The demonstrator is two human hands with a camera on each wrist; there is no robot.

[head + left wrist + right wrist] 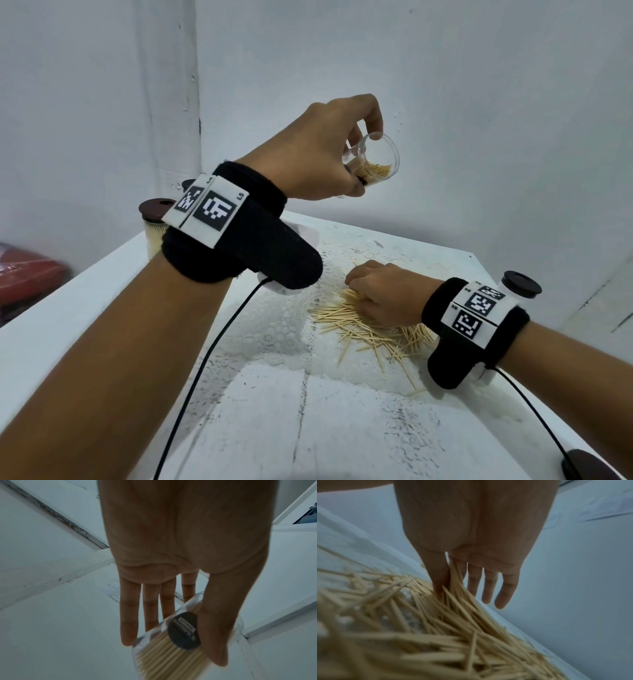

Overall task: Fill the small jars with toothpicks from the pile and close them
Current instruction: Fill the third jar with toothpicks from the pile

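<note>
Currently the filling step is judged to be under way. Nearest, at approx 5 o'clock in the head view, a loose dark lid (582, 464) is seen at the edge of the white table (342, 428). Farther in, at approx 3 o'clock, the right hand (387, 294) is pressed down into the toothpick pile (370, 329); in the right wrist view a small bunch is pinched between thumb and forefinger, w/ the other fingers (489, 586) held straight. A capped jar (520, 291) is partly hidden behind that wrist. Higher and farther, at approx 12 o'clock, the left hand (322, 154) is raised, and a clear open jar (375, 161), tilted and partly filled, is gripped between thumb and fingertips. At approx 9 o'clock, a full capped jar (154, 222) is stood by the wall. Next, the bunch would need to be lifted, aligned w/ the jar mouth and slid in; then a lid is needed.
</note>
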